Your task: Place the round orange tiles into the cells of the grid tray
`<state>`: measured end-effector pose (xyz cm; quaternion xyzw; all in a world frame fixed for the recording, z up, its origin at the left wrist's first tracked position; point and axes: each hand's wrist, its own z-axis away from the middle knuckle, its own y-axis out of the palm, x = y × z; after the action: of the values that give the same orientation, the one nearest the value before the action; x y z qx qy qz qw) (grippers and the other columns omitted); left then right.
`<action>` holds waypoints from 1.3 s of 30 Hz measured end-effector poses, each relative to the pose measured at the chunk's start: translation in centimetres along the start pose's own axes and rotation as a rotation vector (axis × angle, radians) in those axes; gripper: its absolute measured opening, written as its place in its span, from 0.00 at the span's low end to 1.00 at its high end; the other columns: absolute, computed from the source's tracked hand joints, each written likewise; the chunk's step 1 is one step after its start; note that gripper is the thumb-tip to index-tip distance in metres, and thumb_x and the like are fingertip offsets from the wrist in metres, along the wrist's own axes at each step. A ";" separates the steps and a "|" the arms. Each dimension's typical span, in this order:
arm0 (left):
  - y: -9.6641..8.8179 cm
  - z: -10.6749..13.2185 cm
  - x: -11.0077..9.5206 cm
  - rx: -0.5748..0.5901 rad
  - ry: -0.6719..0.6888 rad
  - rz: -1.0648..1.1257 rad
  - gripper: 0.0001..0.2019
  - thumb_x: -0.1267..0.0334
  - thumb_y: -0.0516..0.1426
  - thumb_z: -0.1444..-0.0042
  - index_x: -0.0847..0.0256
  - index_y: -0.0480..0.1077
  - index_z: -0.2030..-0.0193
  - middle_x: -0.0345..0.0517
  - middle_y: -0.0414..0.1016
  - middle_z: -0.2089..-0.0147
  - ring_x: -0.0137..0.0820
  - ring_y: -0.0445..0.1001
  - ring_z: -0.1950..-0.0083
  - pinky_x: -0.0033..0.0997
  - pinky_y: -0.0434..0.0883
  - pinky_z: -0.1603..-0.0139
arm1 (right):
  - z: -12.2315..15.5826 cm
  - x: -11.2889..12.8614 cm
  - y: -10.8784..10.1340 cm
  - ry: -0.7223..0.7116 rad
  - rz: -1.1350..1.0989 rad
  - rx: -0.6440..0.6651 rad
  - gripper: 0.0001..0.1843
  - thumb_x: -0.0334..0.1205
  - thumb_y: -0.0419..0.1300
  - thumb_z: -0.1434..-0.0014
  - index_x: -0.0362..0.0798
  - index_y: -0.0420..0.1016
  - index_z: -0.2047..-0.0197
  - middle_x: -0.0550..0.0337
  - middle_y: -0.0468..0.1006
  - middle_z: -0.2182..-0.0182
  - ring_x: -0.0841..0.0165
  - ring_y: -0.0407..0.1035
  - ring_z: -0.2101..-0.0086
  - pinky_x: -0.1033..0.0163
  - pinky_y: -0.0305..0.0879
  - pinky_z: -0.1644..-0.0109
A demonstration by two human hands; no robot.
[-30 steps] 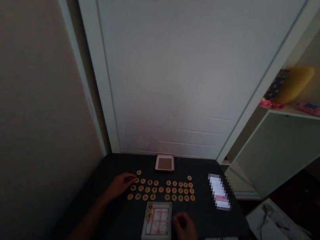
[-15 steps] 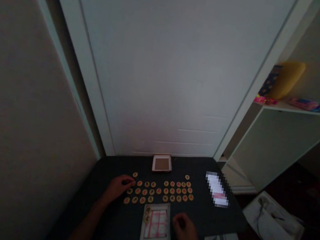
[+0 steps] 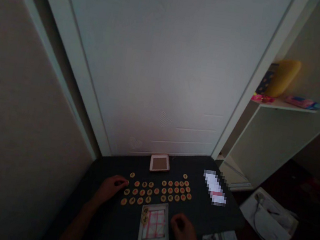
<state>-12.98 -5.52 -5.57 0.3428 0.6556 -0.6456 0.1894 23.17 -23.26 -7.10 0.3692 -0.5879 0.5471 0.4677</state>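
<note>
Round marked discs (image 3: 142,192) lie in rows across the dark tabletop (image 3: 204,217), in a left and a right group with one disc between them. The left hand (image 3: 111,188) reaches to the left end, its fingertips at an edge disc (image 3: 127,182); whether it grips that piece or merely touches it, I cannot tell (the light is dim). The right hand (image 3: 183,232) is loosely curled beside the near box (image 3: 167,227), and whether anything is inside it is unclear. Two more discs (image 3: 145,215) sit along that box's left side, over a red-lined sheet (image 3: 157,224). The step in hand seems to be handling single discs; moving this one would call for a light fingertip pinch that spares its neighbours.
</note>
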 end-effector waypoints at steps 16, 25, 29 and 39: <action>-2.1 4.6 3.0 -0.061 0.084 -0.217 0.19 0.44 0.58 0.44 0.52 0.78 0.54 0.45 0.81 0.52 0.40 0.79 0.53 0.38 0.74 0.49 | 0.0 -0.6 0.1 -0.009 0.019 -0.006 0.21 0.57 0.57 0.41 0.47 0.78 0.65 0.53 0.82 0.67 0.59 0.76 0.63 0.61 0.69 0.57; -3.2 6.6 4.2 -0.075 0.096 -0.300 0.27 0.45 0.58 0.42 0.54 0.67 0.38 0.49 0.74 0.39 0.45 0.73 0.40 0.46 0.69 0.37 | 0.1 -0.7 0.1 -0.007 0.025 -0.016 0.22 0.59 0.57 0.41 0.48 0.78 0.65 0.53 0.82 0.67 0.59 0.76 0.64 0.62 0.69 0.58; -3.6 6.4 4.5 -0.030 0.194 -0.350 0.30 0.46 0.57 0.40 0.53 0.63 0.33 0.49 0.67 0.32 0.45 0.68 0.34 0.48 0.64 0.33 | 0.2 -0.6 0.1 -0.003 0.036 -0.008 0.23 0.59 0.55 0.40 0.48 0.78 0.64 0.53 0.82 0.68 0.59 0.76 0.64 0.62 0.69 0.59; -3.0 6.1 3.3 0.068 0.182 -0.318 0.18 0.52 0.54 0.39 0.49 0.76 0.45 0.45 0.80 0.45 0.43 0.77 0.45 0.44 0.72 0.41 | 0.3 -0.9 0.2 -0.032 0.024 -0.034 0.22 0.58 0.56 0.40 0.48 0.79 0.64 0.53 0.82 0.68 0.59 0.76 0.64 0.61 0.69 0.59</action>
<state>-18.47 -10.59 -6.30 0.2981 0.6936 -0.6557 0.0134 23.22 -23.58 -8.00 0.3630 -0.6087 0.5367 0.4579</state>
